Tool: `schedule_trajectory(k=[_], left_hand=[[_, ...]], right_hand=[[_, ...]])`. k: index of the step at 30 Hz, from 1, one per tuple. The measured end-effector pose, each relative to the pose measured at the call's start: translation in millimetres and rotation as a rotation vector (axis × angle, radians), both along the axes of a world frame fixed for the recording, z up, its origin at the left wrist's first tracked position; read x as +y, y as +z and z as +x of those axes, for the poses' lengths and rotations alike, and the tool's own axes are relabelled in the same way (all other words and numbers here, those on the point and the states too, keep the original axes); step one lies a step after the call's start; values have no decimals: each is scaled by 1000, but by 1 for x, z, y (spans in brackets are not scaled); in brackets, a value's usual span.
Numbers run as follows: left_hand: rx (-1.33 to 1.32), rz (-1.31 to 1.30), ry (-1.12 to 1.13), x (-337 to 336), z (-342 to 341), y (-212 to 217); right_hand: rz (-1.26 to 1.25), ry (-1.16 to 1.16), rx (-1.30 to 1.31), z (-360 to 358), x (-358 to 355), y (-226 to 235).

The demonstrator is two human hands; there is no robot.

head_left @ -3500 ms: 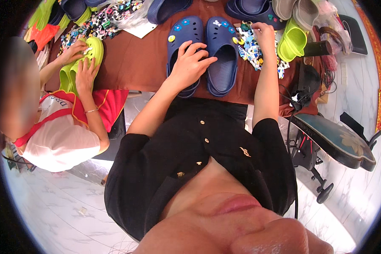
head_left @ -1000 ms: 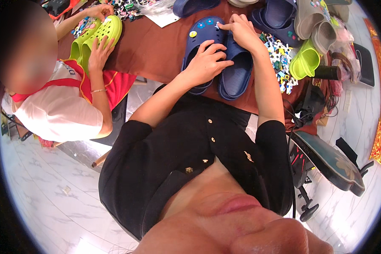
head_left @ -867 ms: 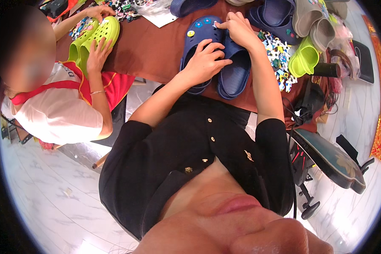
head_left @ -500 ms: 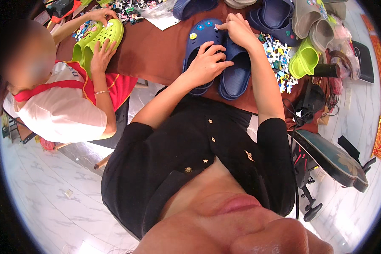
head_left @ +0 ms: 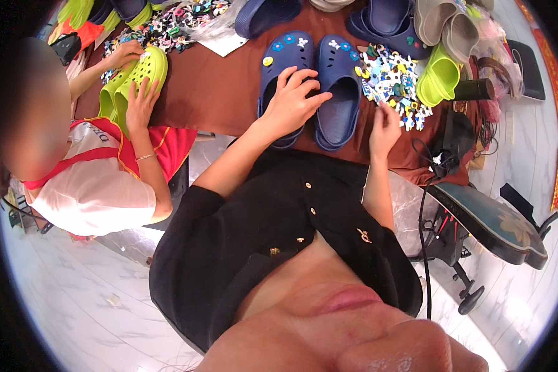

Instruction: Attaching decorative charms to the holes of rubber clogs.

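A pair of navy blue clogs stands side by side before me, toes pointing away. The left clog carries blue flower charms, a yellow round charm and a small white one. On the right clog there are a white charm and blue flowers along the toe. My left hand lies over the left clog with fingers spread, their tips reaching the right clog's inner edge. At the near edge of a pile of small shoe charms, my right hand has its fingertips drawn together; what is between them is too small to tell.
On my left a co-worker's hands are on lime green clogs. More charms lie beyond, beside white paper. Navy clogs, grey clogs and a lime clog border my charm pile. A chair stands at right.
My right hand has left the clogs' toes and moved right and nearer, to the charm pile. The right clog's charms now show. My left hand stays on the clogs.
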State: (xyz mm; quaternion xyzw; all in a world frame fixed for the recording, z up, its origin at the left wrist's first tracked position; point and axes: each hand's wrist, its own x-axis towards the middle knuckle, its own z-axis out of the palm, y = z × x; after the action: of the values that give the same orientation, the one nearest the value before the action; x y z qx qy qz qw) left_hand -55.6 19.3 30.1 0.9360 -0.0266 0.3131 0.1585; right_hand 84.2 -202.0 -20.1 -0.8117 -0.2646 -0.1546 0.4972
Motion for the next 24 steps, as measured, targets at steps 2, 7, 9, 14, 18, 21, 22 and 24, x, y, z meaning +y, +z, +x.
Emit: schedule_trajectory(k=[2,7,9,14,18,21,22,24], left_hand=[[-32,-21,-57,-8,-1,19],[146,-581,-1178,-73,0,90],[249,-770,-1652,-122,6,109],[1,-725,-1592,-229,-6,119],[-227,-753,-1461,-285,-20,111],[-275,-702,-1444,-278,-9,108],[-270,-694,-1397,-268,-10,108],[-297,-731,-1359,-261,-13,104]], right_hand=[[-79,14,-42,-19,-8,-4],[-67,16,-38,-24,-3,-3],[-54,38,1,-19,-6,1],[-37,162,-142,15,18,21],[-219,424,-390,65,61,59],[-286,575,-460,87,103,73],[-273,603,-465,90,119,73],[-422,733,-549,108,132,73]])
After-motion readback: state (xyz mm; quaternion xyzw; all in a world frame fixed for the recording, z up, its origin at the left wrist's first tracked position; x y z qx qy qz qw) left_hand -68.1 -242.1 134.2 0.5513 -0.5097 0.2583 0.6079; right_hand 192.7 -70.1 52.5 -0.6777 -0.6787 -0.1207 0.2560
